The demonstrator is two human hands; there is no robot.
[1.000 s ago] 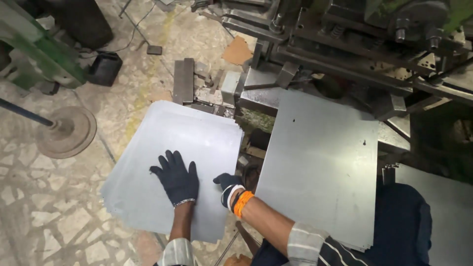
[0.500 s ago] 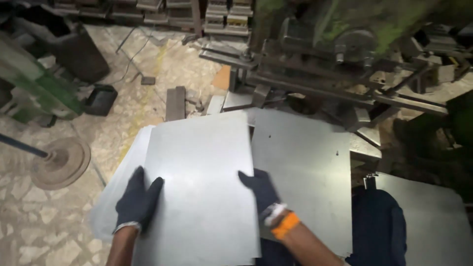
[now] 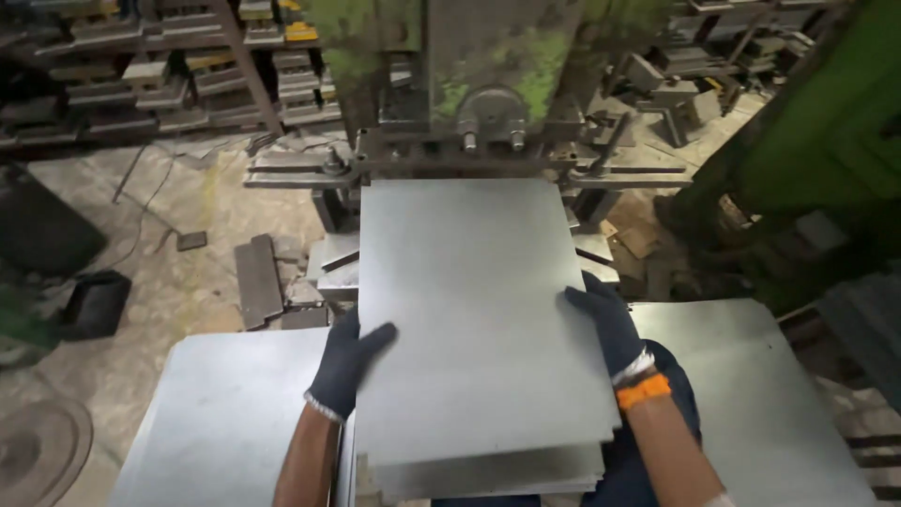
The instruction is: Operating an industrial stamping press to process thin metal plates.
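A large grey metal sheet (image 3: pixel 474 310) lies in front of me, its far edge under the green press machine (image 3: pixel 479 103). My left hand (image 3: pixel 345 364), in a dark blue glove, grips the sheet's left edge. My right hand (image 3: pixel 608 322), also gloved with an orange cuff, holds the right edge. Under the near end of this sheet, the edges of more sheets (image 3: pixel 488 474) show as a stack.
Another stack of grey sheets (image 3: pixel 225 422) lies low at the left, and one more sheet (image 3: pixel 751 394) at the right. Metal blocks (image 3: pixel 258 277) and a black box (image 3: pixel 94 302) sit on the stone floor. Shelves of dies (image 3: pixel 178 80) stand behind.
I have lifted a sheet from the left pile and swung it to the middle, its far edge now at the press. My view has risen toward the machine.
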